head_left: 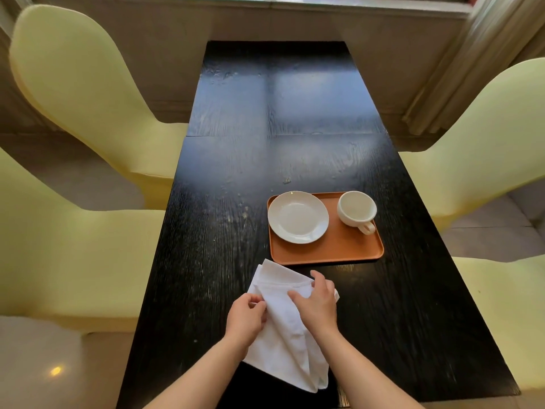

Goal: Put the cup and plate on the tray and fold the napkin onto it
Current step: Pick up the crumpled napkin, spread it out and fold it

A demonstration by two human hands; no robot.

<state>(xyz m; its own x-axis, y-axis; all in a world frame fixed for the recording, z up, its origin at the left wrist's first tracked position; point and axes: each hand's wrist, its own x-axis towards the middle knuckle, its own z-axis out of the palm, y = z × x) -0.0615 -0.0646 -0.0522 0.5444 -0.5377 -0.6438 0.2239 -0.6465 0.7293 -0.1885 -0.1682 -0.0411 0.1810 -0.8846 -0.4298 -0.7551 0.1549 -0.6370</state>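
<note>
The first part looks done: the plate (pixel 298 216) sits on the left of the orange tray (pixel 339 247) and the cup (pixel 356 208) stands upright at its right, handle toward the person, the two well apart. What remains is the napkin (pixel 287 346), which is not yet on the tray; it lies partly folded and rumpled on the dark counter (pixel 265 113), just in front of the tray. The left grip (pixel 246 318) pinches the cloth's left edge between thumb and curled fingers. The right grip (pixel 320 305) lies spread on top, thumb wide of the fingers, pressing the cloth down near its far hem. By my reading the fold is mid-way, and finishing it and laying it on the tray remain.
</note>
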